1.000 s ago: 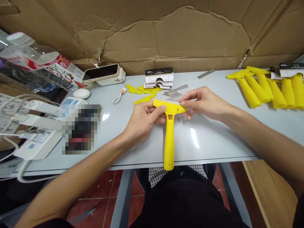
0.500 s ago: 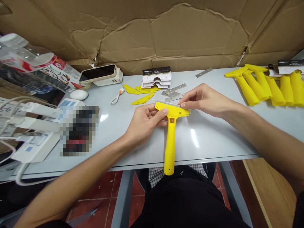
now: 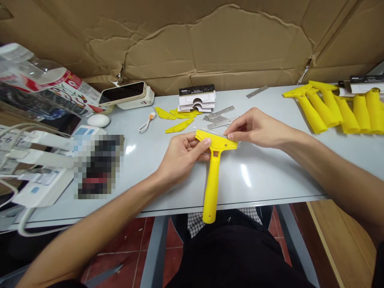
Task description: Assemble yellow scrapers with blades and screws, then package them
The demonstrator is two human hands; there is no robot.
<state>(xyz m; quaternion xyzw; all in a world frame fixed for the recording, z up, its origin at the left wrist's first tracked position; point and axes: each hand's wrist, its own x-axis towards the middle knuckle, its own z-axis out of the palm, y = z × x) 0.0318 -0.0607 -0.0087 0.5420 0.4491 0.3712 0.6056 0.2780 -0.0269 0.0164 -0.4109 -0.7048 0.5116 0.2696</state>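
A yellow scraper [image 3: 212,184] is held at its wide head, its handle pointing down past the table's front edge. My left hand [image 3: 183,155] is closed on the left side of the head, thumb on top and fingers underneath. Along the head's far edge lies a thin grey blade [image 3: 216,133] with clear plastic around it. My right hand [image 3: 258,127] pinches the blade edge near the head's right end; its fingertips hide part of that edge. Just beyond, several loose blades [image 3: 221,113] lie beside several yellow cover pieces [image 3: 179,126].
Small white-and-black boxes [image 3: 196,98] are stacked at the back, with a lone blade [image 3: 257,92] to their right. Several yellow scraper handles [image 3: 361,114] lie far right. Leftward are a short cable [image 3: 147,122], a phone [image 3: 123,94], a bottle [image 3: 69,86] and a power strip [image 3: 40,186].
The scraper has tilted slightly, its handle end swinging a little to the left. My right fingertips have shifted slightly left along the blade edge; my left hand keeps its hold.
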